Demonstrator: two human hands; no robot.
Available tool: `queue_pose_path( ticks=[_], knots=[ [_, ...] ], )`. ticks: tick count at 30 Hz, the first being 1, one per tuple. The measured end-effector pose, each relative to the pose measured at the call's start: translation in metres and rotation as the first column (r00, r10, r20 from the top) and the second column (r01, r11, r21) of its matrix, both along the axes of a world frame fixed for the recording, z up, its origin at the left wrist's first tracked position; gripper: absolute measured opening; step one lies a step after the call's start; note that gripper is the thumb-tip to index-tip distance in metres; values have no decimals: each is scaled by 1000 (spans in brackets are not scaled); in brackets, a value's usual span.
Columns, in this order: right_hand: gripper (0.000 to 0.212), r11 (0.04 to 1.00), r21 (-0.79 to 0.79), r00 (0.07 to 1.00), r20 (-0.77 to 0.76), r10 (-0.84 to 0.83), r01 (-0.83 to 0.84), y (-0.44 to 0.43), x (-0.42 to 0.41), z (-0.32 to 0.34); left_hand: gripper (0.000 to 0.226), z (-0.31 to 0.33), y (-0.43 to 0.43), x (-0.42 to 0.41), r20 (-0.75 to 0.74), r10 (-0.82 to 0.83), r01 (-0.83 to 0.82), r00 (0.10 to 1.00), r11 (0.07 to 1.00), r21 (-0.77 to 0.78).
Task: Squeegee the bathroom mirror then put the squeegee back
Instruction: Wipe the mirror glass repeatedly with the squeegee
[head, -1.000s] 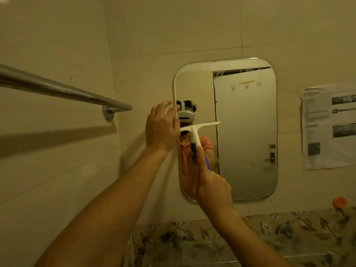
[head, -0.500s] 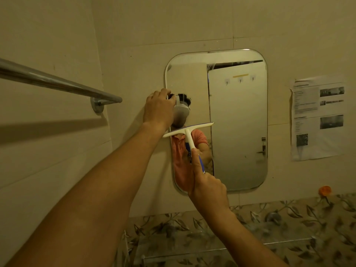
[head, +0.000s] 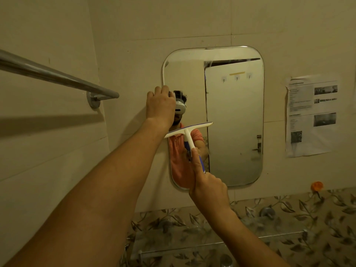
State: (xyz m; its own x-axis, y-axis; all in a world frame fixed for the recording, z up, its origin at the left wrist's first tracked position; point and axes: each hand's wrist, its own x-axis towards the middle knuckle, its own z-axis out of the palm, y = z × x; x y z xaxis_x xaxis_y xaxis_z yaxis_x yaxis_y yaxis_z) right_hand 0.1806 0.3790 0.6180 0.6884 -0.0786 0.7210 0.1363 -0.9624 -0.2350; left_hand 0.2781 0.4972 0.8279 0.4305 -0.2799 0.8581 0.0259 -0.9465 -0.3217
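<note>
A rounded rectangular mirror (head: 235, 116) hangs on the tiled wall ahead. My right hand (head: 208, 186) grips the blue handle of a white squeegee (head: 187, 132); its blade lies across the mirror's left half at mid height, tilted up to the right. My left hand (head: 160, 105) rests against the mirror's left edge just above the blade, fingers curled over the rim. Whether it grips the rim or only leans on it is unclear. The mirror reflects a person in an orange shirt and a door.
A steel towel bar (head: 57, 76) juts from the left wall toward the corner. A printed paper sheet (head: 312, 114) is stuck right of the mirror. Below runs a leaf-patterned tile band (head: 289, 218) with a glass shelf (head: 221, 243) and a small orange object (head: 316, 185).
The squeegee blade has slid down the mirror's left half. My left hand stays on the mirror's left edge. The view has shifted slightly.
</note>
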Motion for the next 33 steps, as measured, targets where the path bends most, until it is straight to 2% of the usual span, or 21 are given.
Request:
queue_pose_path(
  ticks=[6, 10, 13, 22, 27, 33],
  knots=[
    [90, 995, 45, 996, 24, 86, -87, -14, -5, -23, 49, -1, -4, 1, 18, 17, -17, 1000, 1000, -18],
    [89, 998, 33, 998, 28, 50, -51, -20, -10, -43, 47, -2, -7, -1, 11, 33, -33, 999, 999, -23],
    [94, 1000, 16, 1000, -24, 4, -4, -21, -17, -56, 48, -1, -7, -1, 12, 37, -37, 999, 999, -22],
    [90, 994, 103, 986, -162, -29, 46, -16, -34, -93, 47, -1, -7, -3, 3, 35, -35, 999, 999, -18],
    [83, 993, 119, 959, -284, 13, 22, -18, -46, -117, 45, -1, -5, -3, -3, 17, -17, 1000, 1000, -23],
    [83, 978, 204, 951, -295, 96, -35, -29, -52, -150, 47, 0, -5, -8, -15, 20, -20, 1000, 999, -30]
  ],
)
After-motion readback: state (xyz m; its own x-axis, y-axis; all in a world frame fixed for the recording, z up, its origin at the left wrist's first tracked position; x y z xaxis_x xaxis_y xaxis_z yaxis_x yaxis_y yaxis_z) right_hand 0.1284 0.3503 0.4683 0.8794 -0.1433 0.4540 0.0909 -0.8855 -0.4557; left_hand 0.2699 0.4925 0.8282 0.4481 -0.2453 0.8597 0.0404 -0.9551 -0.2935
